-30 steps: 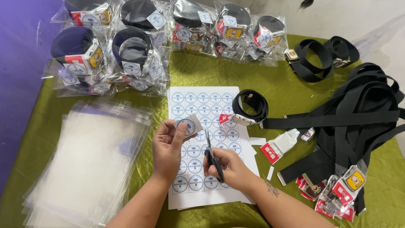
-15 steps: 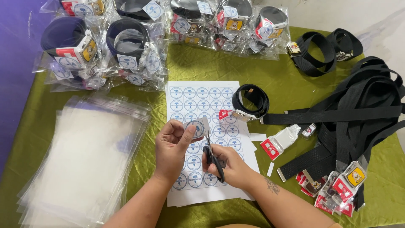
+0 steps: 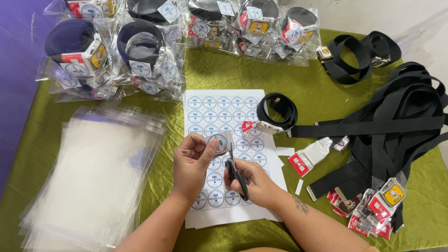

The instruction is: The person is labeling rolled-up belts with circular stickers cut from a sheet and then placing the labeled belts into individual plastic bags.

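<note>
**A:** You had the olive-green cloth-covered surface (image 3: pixel 322 98) laid out in zones. Why did the tangle of loose black webbing belts (image 3: pixel 396 126) sit off to your right?

**B:** It looked like unpacked stock, kept apart from the bagged coiled belts in clear plastic (image 3: pixel 140 51) along the far edge. The stack of empty clear plastic bags (image 3: pixel 93 182) lay at your left, near your arm.

**A:** And the white sheet of round blue-printed stickers (image 3: pixel 219 107)?

**B:** That lay flat right in front of you, under both hands, so each cut could be made over it. A single coiled black belt with a metal buckle (image 3: pixel 277 112) rested on its right edge.

**A:** How were your hands set?

**B:** Your left hand (image 3: pixel 191 168) was curled, thumb and fingers pinching one round blue-and-white sticker piece (image 3: pixel 218 142) upright above the sheet, turned toward the blades. Your right hand (image 3: pixel 254 184) was closed through the handles of small black-handled scissors (image 3: pixel 234 170), with the blades pointing up just beside the piece's right edge; I couldn't tell how far they gaped.
</note>
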